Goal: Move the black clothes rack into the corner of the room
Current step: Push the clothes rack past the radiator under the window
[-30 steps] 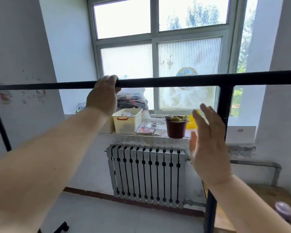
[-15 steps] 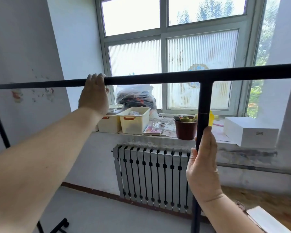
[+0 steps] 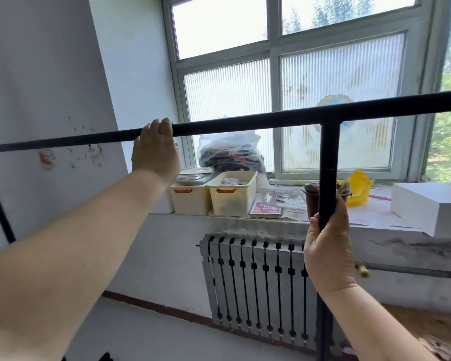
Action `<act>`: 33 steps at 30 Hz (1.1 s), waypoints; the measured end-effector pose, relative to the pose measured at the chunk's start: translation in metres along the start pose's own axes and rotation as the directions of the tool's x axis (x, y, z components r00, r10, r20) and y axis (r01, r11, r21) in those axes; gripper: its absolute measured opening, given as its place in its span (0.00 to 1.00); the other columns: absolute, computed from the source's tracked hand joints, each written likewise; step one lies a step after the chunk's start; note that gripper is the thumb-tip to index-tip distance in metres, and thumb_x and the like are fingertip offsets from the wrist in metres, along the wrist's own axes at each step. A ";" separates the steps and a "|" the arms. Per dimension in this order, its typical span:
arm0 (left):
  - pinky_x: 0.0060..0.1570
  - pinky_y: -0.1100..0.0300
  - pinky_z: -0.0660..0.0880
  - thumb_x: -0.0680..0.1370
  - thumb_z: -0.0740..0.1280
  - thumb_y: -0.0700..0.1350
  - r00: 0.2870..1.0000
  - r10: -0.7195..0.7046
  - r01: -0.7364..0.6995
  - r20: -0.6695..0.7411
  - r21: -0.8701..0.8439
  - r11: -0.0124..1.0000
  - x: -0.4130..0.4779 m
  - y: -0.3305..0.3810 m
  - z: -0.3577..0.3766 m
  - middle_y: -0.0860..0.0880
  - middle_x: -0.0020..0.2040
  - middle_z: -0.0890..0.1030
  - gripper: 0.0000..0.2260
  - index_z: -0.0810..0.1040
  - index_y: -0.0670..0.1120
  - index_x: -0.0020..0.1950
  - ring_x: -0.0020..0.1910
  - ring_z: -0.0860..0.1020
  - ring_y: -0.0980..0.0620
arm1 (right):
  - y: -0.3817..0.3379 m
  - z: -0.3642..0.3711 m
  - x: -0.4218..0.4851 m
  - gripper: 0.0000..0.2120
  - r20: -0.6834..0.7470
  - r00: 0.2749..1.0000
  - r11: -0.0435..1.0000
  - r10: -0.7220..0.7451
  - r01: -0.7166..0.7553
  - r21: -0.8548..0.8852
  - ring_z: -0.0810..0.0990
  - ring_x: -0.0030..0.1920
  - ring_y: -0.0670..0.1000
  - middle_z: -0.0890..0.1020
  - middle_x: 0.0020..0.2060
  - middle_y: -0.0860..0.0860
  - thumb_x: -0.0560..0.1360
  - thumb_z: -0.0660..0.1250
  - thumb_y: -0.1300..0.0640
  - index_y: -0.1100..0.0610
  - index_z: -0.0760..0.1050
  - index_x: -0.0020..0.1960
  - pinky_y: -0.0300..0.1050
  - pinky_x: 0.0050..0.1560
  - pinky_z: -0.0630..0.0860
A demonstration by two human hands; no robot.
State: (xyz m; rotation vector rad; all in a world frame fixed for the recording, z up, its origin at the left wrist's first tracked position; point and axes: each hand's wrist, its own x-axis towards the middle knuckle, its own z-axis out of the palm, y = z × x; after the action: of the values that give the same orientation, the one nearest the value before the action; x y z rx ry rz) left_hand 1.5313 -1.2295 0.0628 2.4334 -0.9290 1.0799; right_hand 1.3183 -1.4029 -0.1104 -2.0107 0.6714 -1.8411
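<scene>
The black clothes rack [image 3: 245,123] crosses the view as a long top bar, tilted up to the right, with a vertical post dropping from it at the right and another post at the far left edge. My left hand [image 3: 155,152] is wrapped over the top bar left of centre. My right hand [image 3: 327,246] grips the right vertical post below the bar. The rack's feet are mostly out of view. The room's corner [image 3: 110,100], where the left wall meets the window wall, lies ahead and to the left.
A grey radiator [image 3: 255,287] stands under the windowsill [image 3: 375,217]. On the sill are two cream bins [image 3: 232,196], a plastic bag of clothes [image 3: 232,152], a brown pot, a yellow bag and a white box [image 3: 430,204]. Wooden flooring shows at the lower right.
My right hand went from open beside the vertical post to closed around it. The view has shifted and the top bar now tilts more. My left hand has kept its hold on the bar.
</scene>
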 end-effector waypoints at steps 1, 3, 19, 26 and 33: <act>0.69 0.45 0.64 0.80 0.59 0.41 1.000 -0.004 0.004 0.001 0.001 1.000 0.003 -0.004 0.004 0.39 0.68 0.69 0.21 0.61 0.39 0.72 0.69 0.66 0.39 | 0.000 0.007 0.001 0.26 0.001 1.000 1.000 -0.010 0.010 0.000 0.72 0.64 0.63 0.70 0.65 0.67 0.76 0.61 0.66 0.67 0.58 0.72 0.55 0.62 0.71; 0.70 0.45 0.63 0.78 0.59 0.39 1.000 -0.010 0.010 0.005 0.013 1.000 0.010 -0.018 0.014 0.39 0.69 0.68 0.23 0.60 0.39 0.73 0.69 0.65 0.38 | 0.000 0.028 0.002 0.27 0.003 1.000 1.000 -0.009 0.009 -0.016 0.72 0.64 0.62 0.71 0.64 0.68 0.75 0.62 0.68 0.67 0.58 0.71 0.54 0.62 0.70; 0.63 0.42 0.67 0.74 0.58 0.35 0.991 -0.128 0.123 0.025 0.161 0.979 0.072 -0.091 0.077 0.40 0.69 0.69 0.26 0.61 0.40 0.73 0.66 0.67 0.37 | 0.010 0.163 0.025 0.26 0.185 0.982 0.979 -0.026 -0.012 0.205 0.69 0.56 0.42 0.72 0.59 0.53 0.75 0.61 0.68 0.57 0.57 0.70 0.40 0.59 0.69; 0.63 0.42 0.69 0.74 0.57 0.34 0.975 -0.222 0.210 0.034 0.209 0.955 0.109 -0.109 0.106 0.41 0.70 0.68 0.26 0.61 0.41 0.73 0.66 0.69 0.37 | 0.021 0.223 0.042 0.27 0.302 0.950 0.964 -0.076 -0.007 0.266 0.73 0.59 0.53 0.71 0.62 0.58 0.75 0.59 0.70 0.53 0.56 0.69 0.37 0.57 0.70; 0.58 0.43 0.69 0.74 0.56 0.36 0.964 -0.264 0.262 -0.025 0.251 0.932 0.133 -0.140 0.131 0.42 0.67 0.70 0.22 0.65 0.43 0.69 0.60 0.71 0.35 | 0.023 0.278 0.051 0.30 0.348 0.935 0.926 -0.072 -0.067 0.372 0.63 0.55 0.28 0.68 0.62 0.45 0.74 0.61 0.72 0.55 0.59 0.72 0.15 0.53 0.59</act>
State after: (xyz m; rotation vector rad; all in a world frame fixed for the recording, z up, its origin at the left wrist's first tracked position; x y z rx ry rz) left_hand 1.7630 -1.2517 0.0716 2.6713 -0.4683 1.1469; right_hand 1.5936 -1.4693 -0.1108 -1.9959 0.1880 -1.4118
